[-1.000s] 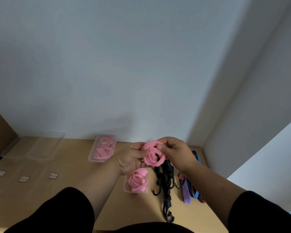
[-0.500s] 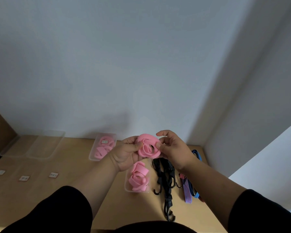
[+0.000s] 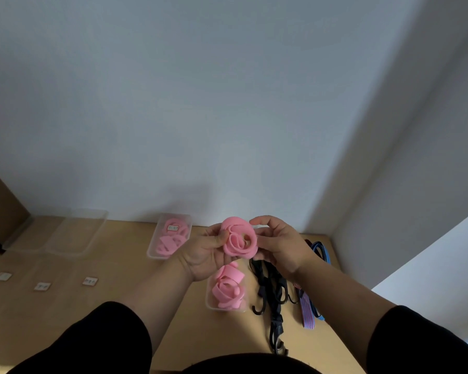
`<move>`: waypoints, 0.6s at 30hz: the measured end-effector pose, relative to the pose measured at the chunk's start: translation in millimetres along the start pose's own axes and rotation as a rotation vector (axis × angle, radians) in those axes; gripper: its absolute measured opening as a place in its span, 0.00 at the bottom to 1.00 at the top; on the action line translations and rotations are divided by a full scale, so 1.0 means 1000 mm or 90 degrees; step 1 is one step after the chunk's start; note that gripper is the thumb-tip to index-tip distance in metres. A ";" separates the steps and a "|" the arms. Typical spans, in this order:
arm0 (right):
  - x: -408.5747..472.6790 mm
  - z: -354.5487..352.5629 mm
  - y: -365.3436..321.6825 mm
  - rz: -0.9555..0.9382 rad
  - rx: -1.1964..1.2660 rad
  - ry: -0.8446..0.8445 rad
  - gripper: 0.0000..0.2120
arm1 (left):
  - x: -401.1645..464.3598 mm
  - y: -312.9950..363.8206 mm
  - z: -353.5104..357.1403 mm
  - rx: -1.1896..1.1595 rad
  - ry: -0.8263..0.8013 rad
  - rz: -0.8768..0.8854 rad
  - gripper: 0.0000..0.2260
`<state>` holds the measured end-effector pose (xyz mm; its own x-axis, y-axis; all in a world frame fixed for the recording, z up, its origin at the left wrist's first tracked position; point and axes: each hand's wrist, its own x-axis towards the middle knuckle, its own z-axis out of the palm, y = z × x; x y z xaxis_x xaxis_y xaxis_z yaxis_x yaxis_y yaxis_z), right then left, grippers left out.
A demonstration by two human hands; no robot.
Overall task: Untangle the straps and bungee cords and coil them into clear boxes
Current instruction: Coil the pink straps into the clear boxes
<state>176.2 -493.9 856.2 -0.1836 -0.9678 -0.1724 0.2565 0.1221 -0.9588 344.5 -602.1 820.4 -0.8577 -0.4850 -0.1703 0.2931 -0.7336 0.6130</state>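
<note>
Two clear boxes [image 3: 170, 255] already hold pink coils, both hands [image 3: 208, 255] grip a third pink strap coil [image 3: 239, 241], while black bungee cords [image 3: 270, 290] and striped straps [image 3: 307, 314] lie unsorted near the bench's right edge.

Soft, dim, even light; the wall [image 3: 200, 103] reads grey-blue with a faint shadow above the hands. Wide-angle bending shows at the edges; detail is slightly soft.

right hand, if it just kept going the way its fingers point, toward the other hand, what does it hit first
The coiled pink strap it already pinches, then the left hand gripping the strap's other side. Depth beyond that is unclear.
</note>
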 end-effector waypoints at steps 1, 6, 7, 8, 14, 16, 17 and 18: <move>0.002 0.002 0.000 -0.013 -0.038 0.013 0.11 | -0.001 0.002 -0.001 -0.002 -0.002 0.003 0.26; 0.007 0.011 0.007 -0.067 -0.156 0.048 0.07 | -0.003 0.010 -0.006 -0.008 -0.011 0.012 0.23; 0.008 0.013 0.010 -0.083 -0.196 0.063 0.07 | -0.004 0.011 -0.007 -0.014 0.001 0.010 0.20; 0.009 0.015 0.012 -0.100 -0.249 0.087 0.07 | -0.004 0.013 -0.010 -0.014 0.020 0.010 0.15; 0.016 0.028 0.015 -0.108 -0.510 0.156 0.11 | 0.000 0.020 -0.021 0.198 0.131 0.023 0.22; 0.017 0.033 0.012 -0.062 -0.486 0.157 0.17 | -0.001 0.022 -0.026 0.258 0.130 0.033 0.21; 0.017 0.036 0.011 -0.049 -0.468 0.158 0.17 | -0.001 0.023 -0.028 0.281 0.121 0.037 0.20; 0.017 0.038 0.010 -0.049 -0.474 0.159 0.14 | -0.001 0.023 -0.031 0.298 0.109 0.042 0.18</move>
<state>212.2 -517.6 852.0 -0.4056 -0.9121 -0.0599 -0.4523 0.2572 -0.8540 365.1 -633.5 811.3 -0.7502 -0.6237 -0.2195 0.0906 -0.4258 0.9003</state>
